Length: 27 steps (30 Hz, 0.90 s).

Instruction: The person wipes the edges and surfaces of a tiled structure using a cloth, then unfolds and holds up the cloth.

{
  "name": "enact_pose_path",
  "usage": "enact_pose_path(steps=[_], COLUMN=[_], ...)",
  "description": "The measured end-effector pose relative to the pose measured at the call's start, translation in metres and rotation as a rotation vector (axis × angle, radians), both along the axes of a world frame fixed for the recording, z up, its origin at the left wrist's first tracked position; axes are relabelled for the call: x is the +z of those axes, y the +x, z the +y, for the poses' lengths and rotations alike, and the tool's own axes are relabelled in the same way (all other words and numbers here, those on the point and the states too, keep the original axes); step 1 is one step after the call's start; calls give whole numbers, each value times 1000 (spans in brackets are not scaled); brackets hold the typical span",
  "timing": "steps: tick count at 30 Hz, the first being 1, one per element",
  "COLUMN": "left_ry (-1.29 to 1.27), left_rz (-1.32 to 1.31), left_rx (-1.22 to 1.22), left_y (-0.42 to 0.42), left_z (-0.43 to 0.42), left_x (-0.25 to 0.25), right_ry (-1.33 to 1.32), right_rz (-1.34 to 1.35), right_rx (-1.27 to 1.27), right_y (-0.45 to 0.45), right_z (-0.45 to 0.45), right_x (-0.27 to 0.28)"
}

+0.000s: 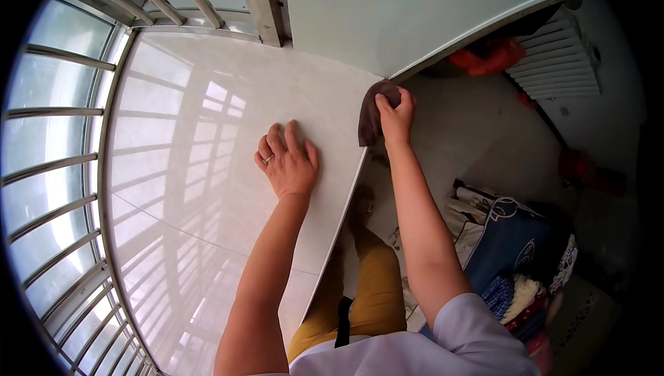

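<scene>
Because your right hand (398, 115) is at the ledge's outer edge, just beside the pale upright panel (415, 10), you seem to have the dark brown cloth (370, 115) bunched for control in that tight corner. Your right thumb and curled fingers are clamped on it; the fingertips beneath are hidden. The cloth lies along the edge of the glossy ledge (332, 113), its loose end trailing toward you; how firmly it presses, you cannot tell from this view.

Your left hand (289, 163) is palm down on the ledge, fingers slightly apart and gripping nothing, a ring (268, 159) on one of them. It probably props you as you lean over. Metal bars (52, 112) line the far left, while a dark blue bag (487, 258) sits below, well apart from the cloth.
</scene>
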<state>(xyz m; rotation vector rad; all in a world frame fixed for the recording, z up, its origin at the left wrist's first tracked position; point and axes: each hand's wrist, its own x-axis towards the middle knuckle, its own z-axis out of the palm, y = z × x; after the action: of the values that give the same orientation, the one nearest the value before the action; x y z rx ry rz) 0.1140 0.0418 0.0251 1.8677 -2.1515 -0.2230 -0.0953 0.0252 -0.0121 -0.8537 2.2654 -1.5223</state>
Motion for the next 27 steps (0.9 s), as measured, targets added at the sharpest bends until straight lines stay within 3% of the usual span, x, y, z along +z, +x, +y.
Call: enact_pose_path(steps=[1,2,14,17,27], left_ry=[-7,-7,-1,1,20], left_rz=[-2,-3,13,4,2], left_rx=[-4,-4,1,-9,2], left_y=[0,1,2,2,0], left_z=[0,1,0,1,0], left_x=[0,0,-1,-1,0], right_ry=[-57,-42,-25,-5,-107], right_rz=[-320,-422,-468,-622,-662], right_rx=[7,-8,-169,-93,-210], right_y=[1,-1,-9,-15,-11], right_z=[2,2,-40,-40,-27], right_x=[2,5,-5,5,5])
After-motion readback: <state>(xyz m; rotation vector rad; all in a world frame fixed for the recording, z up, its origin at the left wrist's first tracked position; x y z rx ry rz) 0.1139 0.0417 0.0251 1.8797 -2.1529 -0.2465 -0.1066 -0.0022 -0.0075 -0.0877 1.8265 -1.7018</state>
